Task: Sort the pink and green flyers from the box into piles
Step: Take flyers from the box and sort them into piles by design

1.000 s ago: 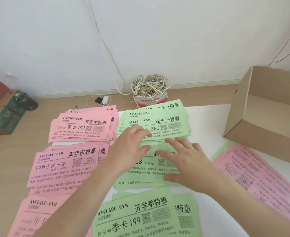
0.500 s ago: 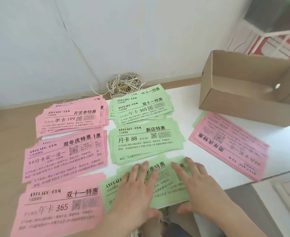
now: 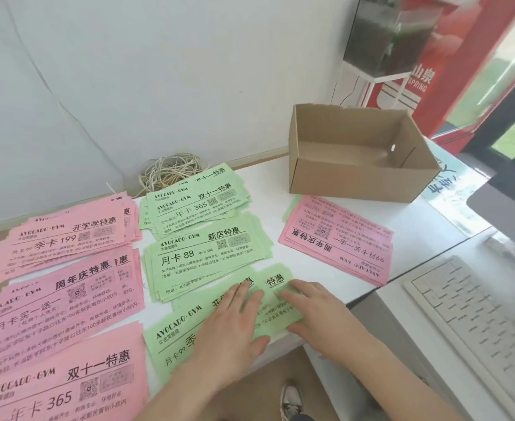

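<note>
Still pressing nearest green pile [image 3: 174, 332] with left hand [image 3: 235, 326] and right hand [image 3: 314, 314], as half a second ago: fingers straight, flat, gripping nothing. Thin matte rectangular paper, printed "AVOCADO·GYM". Past fingertips, green piles [image 3: 207, 256] marked "月卡 88" and "年卡 365". Left of left hand, pink piles [image 3: 62, 296]. Right of right hand, upside-down pink stack [image 3: 338, 238], then open cardboard box [image 3: 353, 183] on white bench [image 3: 268, 189].

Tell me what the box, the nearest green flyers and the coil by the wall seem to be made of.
Box: likely cardboard, matte brown, with a ragged top edge and a punched hole in one wall.
Nearest green flyers: thin matte paper, black print, uneven edges.
Coil: pale string or thin cord; too fine to tell which.
</note>
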The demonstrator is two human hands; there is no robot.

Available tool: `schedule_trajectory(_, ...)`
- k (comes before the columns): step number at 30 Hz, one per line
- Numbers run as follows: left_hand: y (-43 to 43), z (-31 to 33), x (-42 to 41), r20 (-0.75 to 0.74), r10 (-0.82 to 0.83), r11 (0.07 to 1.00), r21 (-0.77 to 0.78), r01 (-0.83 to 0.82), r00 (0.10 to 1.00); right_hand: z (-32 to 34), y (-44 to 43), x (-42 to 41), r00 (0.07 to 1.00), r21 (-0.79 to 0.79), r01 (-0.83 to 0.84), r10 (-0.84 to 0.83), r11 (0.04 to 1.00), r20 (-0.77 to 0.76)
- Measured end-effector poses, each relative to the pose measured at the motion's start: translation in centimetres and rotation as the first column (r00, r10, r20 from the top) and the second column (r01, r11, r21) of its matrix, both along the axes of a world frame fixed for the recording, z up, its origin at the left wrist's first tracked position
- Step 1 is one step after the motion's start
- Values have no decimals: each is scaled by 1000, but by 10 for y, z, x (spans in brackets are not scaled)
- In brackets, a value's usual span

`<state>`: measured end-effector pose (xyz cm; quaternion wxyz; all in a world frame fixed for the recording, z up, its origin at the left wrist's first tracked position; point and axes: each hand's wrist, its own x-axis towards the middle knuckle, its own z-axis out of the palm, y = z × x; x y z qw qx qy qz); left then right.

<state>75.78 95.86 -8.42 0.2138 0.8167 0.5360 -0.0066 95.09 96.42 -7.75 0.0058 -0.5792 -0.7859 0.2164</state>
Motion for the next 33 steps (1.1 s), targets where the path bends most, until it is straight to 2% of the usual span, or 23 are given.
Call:
schedule_trajectory(4, 3, -4, 14, 68, 2, 1000, 5, -2, 998, -2, 3, 3, 998, 31, -60, 61, 998, -33)
schedule_trajectory(7, 6, -1, 26, 93, -2, 1000, 5, 2, 996, 4, 4, 18, 992, -20, -58, 55, 998, -117)
schedule_trajectory(9, 14, 5, 43, 98, 9, 995, 98, -18, 995, 17, 14, 43, 990, -23, 10, -13, 1000, -143)
schedule_trajectory(11, 31, 11, 68, 120, 30, 972, 226, -57, 992, 28, 32, 79, 993, 17, 107, -106, 994, -56)
schedule_trajectory(14, 70, 15, 112, 128, 115, 978, 157, -135, 985, 28, 56, 127, 968, 2, 223, -221, 975, 117)
schedule_trajectory(16, 100, 12, 137, 73, 179, 976, 114, -187, 981, 18, 61, 139, 963, -16, 219, -213, 976, 167)
schedule_trajectory(20, 128, -5, 157, -95, 250, 966, 98, -241, 963, 2, 58, 143, 968, 102, 155, -171, 983, 183)
schedule_trajectory(24, 125, -4, 163, -83, 291, 947, 164, -275, 953, -5, 53, 145, 968, 160, 99, -132, 982, 214)
schedule_trajectory(26, 124, -2, 168, -20, 305, 945, 130, -300, 952, -5, 52, 147, 973, 160, 88, -120, 983, 199)
schedule_trajectory(29, 122, 2, 178, 221, 263, 959, 44, -278, 939, 4, 55, 154, 982, 105, 132, -144, 986, 121)
schedule_trajectory(31, 119, 11, 180, 336, 235, 968, 5, -251, 912, 17, 60, 163, 976, 8, 214, -214, 977, 25)
schedule_trajectory(33, 122, 22, 176, 357, 161, 984, 14, -178, 920, 32, 70, 170, 946, -2, 310, -308, 951, -100)
